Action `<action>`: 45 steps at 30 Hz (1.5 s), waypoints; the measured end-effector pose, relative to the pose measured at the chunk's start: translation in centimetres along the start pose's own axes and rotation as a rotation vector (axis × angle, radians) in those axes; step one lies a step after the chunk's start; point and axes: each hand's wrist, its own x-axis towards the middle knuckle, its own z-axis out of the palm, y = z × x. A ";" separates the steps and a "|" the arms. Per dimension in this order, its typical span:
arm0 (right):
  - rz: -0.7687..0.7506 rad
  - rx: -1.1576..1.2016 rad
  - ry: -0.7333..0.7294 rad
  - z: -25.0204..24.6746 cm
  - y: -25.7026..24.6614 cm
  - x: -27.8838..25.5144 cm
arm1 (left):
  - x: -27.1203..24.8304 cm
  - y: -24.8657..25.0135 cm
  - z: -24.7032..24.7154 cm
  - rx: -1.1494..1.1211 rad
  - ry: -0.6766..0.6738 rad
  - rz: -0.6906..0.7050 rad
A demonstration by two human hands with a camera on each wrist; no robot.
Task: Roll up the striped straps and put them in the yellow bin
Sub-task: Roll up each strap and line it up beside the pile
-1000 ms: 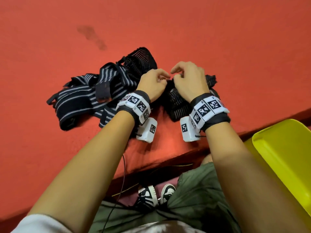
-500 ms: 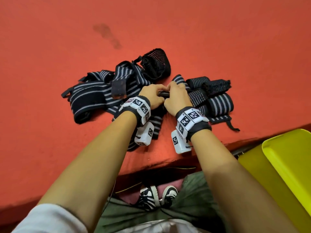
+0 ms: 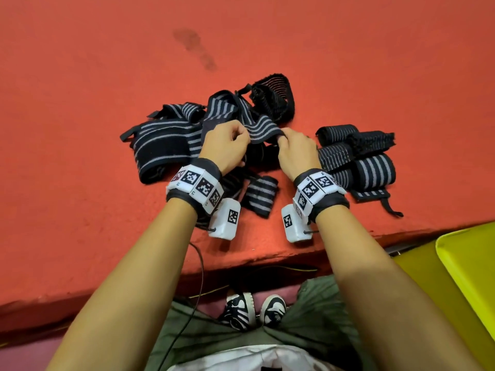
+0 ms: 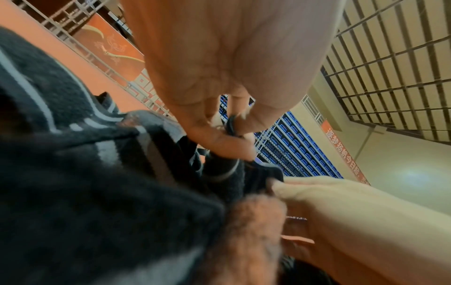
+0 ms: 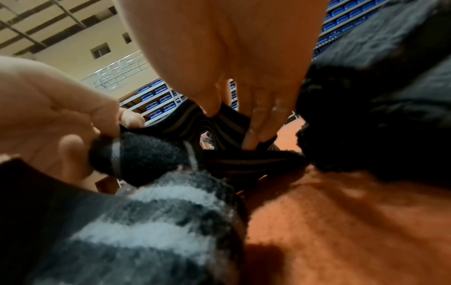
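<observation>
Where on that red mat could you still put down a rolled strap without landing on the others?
Bare red mat lies left of the unrolled strap pile, beyond it, and right of the rolled straps. It is crowded in the middle, where both hands grip one striped strap.

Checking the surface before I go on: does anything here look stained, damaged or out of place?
One thing: a dark smudge marks the red surface beyond the tangled straps. What made it cannot be told. Both hands hold one strap normally; nothing looks torn.
</observation>
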 end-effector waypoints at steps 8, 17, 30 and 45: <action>-0.069 0.327 -0.104 0.3 -2.0 -1.3 | -1.2 -1.1 -0.4 -0.045 -0.119 0.038; 0.022 0.044 -0.339 2.1 -1.3 -1.2 | -1.3 -0.1 -1.0 -0.065 -0.011 0.080; 0.148 0.025 -0.135 -1.0 -0.8 3.1 | 0.2 0.2 0.1 -0.099 -0.168 0.038; 0.207 0.180 0.057 -3.2 -0.1 4.8 | 1.7 -0.2 2.4 0.028 -0.319 0.003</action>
